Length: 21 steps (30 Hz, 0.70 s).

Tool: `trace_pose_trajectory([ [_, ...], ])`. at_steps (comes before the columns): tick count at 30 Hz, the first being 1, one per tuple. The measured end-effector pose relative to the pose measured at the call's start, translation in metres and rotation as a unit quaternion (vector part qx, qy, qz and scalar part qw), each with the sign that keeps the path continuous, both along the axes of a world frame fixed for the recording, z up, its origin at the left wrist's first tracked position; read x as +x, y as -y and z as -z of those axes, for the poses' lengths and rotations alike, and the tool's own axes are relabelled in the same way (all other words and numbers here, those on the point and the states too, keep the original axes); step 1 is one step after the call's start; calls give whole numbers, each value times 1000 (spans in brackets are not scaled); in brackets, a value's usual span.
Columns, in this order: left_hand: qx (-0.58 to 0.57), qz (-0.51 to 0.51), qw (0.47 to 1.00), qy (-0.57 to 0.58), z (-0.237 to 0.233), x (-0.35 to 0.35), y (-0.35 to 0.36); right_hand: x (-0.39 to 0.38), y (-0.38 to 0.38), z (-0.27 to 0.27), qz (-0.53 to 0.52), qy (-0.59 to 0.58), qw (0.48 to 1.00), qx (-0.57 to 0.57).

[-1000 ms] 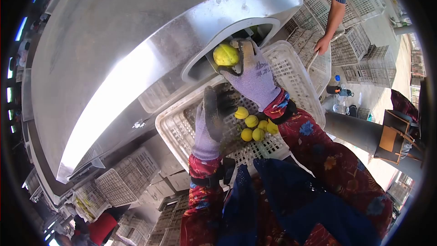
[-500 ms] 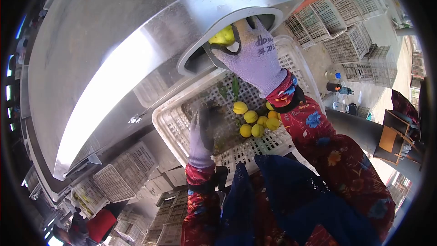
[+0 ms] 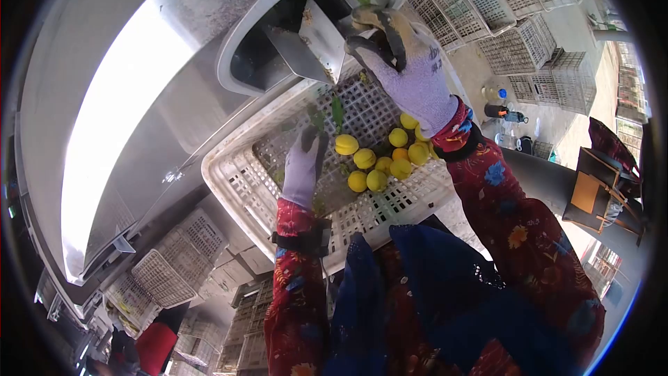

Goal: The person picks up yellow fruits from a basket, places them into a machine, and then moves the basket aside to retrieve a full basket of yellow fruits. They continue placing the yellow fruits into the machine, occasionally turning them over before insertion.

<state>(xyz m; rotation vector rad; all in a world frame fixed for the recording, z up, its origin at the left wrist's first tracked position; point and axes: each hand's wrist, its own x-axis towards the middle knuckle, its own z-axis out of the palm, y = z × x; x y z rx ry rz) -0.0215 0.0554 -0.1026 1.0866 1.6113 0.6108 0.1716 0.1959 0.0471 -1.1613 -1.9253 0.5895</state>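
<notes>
My right hand [image 3: 407, 63], in a lilac glove with dark-coated fingers, is at the right side of the metal chute mouth [image 3: 233, 35]. Its fingers curve apart from the thumb, and no fruit shows between them. Lower left, my gloved left hand [image 3: 303, 166] reaches into a white plastic crate [image 3: 240, 198], its fingers extended downward just below a green leaf [image 3: 315, 117]. Several round yellow fruits [image 3: 364, 159], looking like apricots, lie in the crate to the right of that hand. Another narrow leaf [image 3: 337, 111] lies on the crate's slatted floor.
A bent metal plate [image 3: 321, 42] stands inside the chute. Stacked crates [image 3: 518, 49] fill the upper right, with bottles [image 3: 495, 92] on the floor below them. More crates [image 3: 167, 278] stand lower left, near a person in red [image 3: 154, 348]. A chair [image 3: 591, 188] is at right.
The yellow-green fruit in my right hand is gone from view, and that hand has drawn back at the chute mouth. My left hand has moved up toward the leaves. The camera view has shifted.
</notes>
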Motion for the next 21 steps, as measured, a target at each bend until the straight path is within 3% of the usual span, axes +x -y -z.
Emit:
trace_pose_trajectory([
  [2,-9,133,982,-132,41,18,-11,42,25,65,35,92,990,-105],
  [4,-41,250,943,-214,90,51,-16,79,29,121,-49,349,884,-309],
  [5,-55,307,915,-255,110,67,-15,81,31,141,-95,445,820,-347],
  [6,-32,362,882,-298,126,78,-9,83,34,162,-139,531,744,-381],
  [8,15,462,800,-384,147,91,-2,103,56,250,-259,600,699,-290],
  [11,18,380,858,-345,143,81,-2,101,62,279,-350,665,613,-244],
  [12,-27,289,928,-233,149,66,-2,94,60,278,-366,683,585,-241],
  [13,-74,192,972,-111,153,47,4,95,63,270,-327,601,662,-306],
  [15,-123,29,986,107,138,24,2,101,52,243,-225,408,788,-404],
  [16,-133,-30,970,203,104,15,3,102,51,233,-210,295,809,-462],
  [18,-110,-107,923,353,39,3,5,81,55,135,-254,107,874,-400],
  [21,-40,-153,873,461,-28,8,18,56,78,69,-253,-1,900,-356],
])
